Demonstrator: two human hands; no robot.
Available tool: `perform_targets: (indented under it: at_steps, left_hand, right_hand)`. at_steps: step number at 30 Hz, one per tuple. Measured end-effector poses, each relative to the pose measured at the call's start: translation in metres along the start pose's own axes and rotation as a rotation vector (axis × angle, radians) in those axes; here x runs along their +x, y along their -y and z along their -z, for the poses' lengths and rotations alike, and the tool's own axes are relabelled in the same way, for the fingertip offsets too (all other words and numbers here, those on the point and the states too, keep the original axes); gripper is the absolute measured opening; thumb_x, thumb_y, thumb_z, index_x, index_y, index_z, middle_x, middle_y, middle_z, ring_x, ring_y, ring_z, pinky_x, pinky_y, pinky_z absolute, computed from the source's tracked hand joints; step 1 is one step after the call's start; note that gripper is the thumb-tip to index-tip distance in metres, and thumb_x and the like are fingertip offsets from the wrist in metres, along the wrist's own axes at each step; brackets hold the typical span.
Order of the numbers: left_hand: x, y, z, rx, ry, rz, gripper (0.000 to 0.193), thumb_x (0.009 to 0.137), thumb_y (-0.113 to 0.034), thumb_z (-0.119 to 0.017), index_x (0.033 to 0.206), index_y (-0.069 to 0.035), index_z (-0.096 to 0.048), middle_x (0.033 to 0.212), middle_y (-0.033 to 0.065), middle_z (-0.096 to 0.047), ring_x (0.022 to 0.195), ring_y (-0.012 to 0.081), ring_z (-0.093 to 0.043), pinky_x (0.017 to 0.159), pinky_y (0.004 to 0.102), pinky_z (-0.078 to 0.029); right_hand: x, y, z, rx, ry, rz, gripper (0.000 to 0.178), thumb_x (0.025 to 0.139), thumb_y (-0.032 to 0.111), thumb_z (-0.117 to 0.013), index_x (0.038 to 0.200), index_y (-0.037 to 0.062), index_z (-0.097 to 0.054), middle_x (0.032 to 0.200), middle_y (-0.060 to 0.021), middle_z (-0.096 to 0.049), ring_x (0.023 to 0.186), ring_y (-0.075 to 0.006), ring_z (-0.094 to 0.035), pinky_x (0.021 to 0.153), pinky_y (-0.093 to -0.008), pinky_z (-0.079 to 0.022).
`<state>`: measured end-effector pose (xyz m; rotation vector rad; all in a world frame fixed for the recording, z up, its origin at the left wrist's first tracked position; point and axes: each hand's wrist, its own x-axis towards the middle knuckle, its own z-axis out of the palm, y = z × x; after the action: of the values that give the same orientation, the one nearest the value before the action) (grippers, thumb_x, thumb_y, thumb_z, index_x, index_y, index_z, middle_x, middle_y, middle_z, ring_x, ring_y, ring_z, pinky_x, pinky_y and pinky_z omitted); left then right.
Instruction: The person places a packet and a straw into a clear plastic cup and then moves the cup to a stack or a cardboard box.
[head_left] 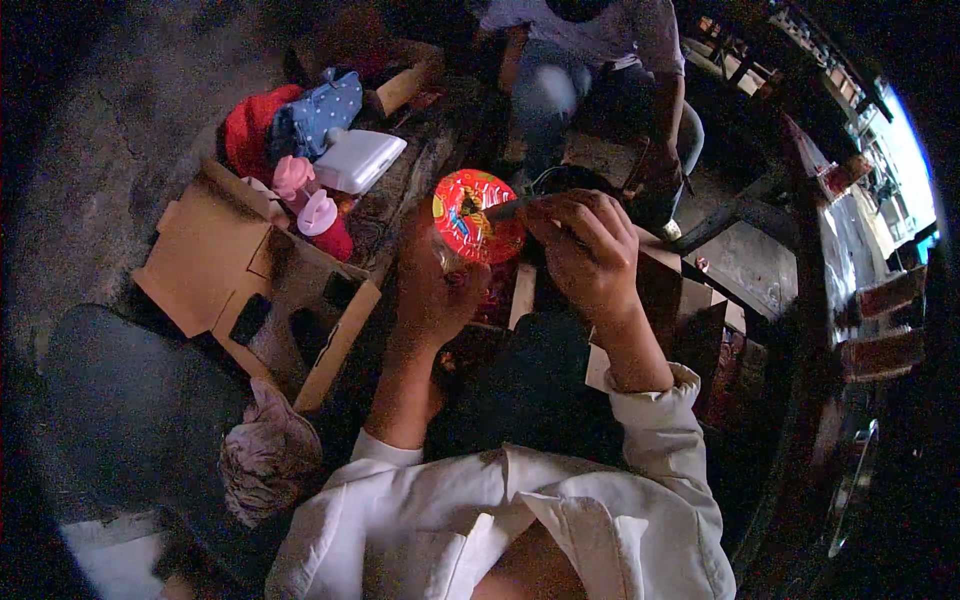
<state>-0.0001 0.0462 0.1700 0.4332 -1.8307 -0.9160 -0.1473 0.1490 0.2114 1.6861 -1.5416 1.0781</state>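
My left hand (437, 285) is wrapped round a round red package (468, 236) with a shiny, colourful printed top, held up in front of me. My right hand (595, 245) pinches a thin dark stick-like tool (507, 210). Its tip reaches over the middle of the package's top, where a dark spot shows. Whether the tip pierces the top or only rests on it I cannot make out. The palm side of my left hand is hidden in shadow.
An open cardboard box (205, 255) stands at left, beside pink bottles (325, 226), a white lidded container (362, 160), a blue dotted cloth bag (318, 112) and red cloth (250, 130). A crumpled cloth (268, 450) lies nearer. Opposite sits another person (610, 50). More boxes (715, 335) stand right.
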Motion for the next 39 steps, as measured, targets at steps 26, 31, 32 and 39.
perform_targets:
  at_steps: [26, 31, 32, 39]
  left_hand:
    - [-0.018, 0.027, 0.027, 0.196, 0.088, 0.132, 0.073, 0.073, -0.045, -0.068, 0.123, -0.001, -0.038, 0.114, 0.0201, -0.047, 0.107, 0.0372, -0.047, 0.093, 0.0435, -0.036]
    - [-0.021, 0.039, 0.034, 0.335, 0.204, 0.113, 0.069, 0.073, -0.036, -0.070, 0.124, -0.001, -0.037, 0.116, 0.0198, -0.047, 0.108, 0.0367, -0.047, 0.094, 0.0428, -0.036]
    - [-0.022, 0.039, 0.034, 0.272, 0.208, 0.176, 0.069, 0.073, -0.034, -0.070, 0.124, -0.001, -0.037, 0.116, 0.0198, -0.047, 0.108, 0.0366, -0.047, 0.094, 0.0428, -0.036]
    - [-0.023, 0.032, 0.028, 0.085, 0.161, 0.206, 0.070, 0.073, -0.024, -0.071, 0.127, -0.001, -0.033, 0.120, 0.0202, -0.046, 0.113, 0.0360, -0.046, 0.096, 0.0414, -0.036]
  right_hand:
    - [0.005, 0.012, -0.029, -0.015, 0.218, 0.225, 0.056, 0.064, -0.003, -0.060, 0.119, -0.0030, -0.049, 0.084, -0.0065, -0.062, 0.070, -0.0215, -0.060, 0.067, -0.0338, -0.051]
    - [0.007, 0.018, -0.038, 0.007, 0.185, 0.218, 0.053, 0.066, -0.003, -0.060, 0.118, -0.0039, -0.050, 0.090, -0.0074, -0.064, 0.069, -0.0208, -0.060, 0.066, -0.0330, -0.051]
    - [0.006, 0.019, -0.041, 0.014, 0.179, 0.212, 0.052, 0.067, -0.004, -0.061, 0.118, -0.0039, -0.050, 0.091, -0.0075, -0.064, 0.069, -0.0207, -0.060, 0.065, -0.0328, -0.051]
    - [-0.001, 0.010, -0.041, 0.013, 0.206, 0.227, 0.048, 0.071, -0.004, -0.063, 0.118, -0.0036, -0.050, 0.091, -0.0078, -0.064, 0.070, -0.0204, -0.061, 0.062, -0.0319, -0.051]
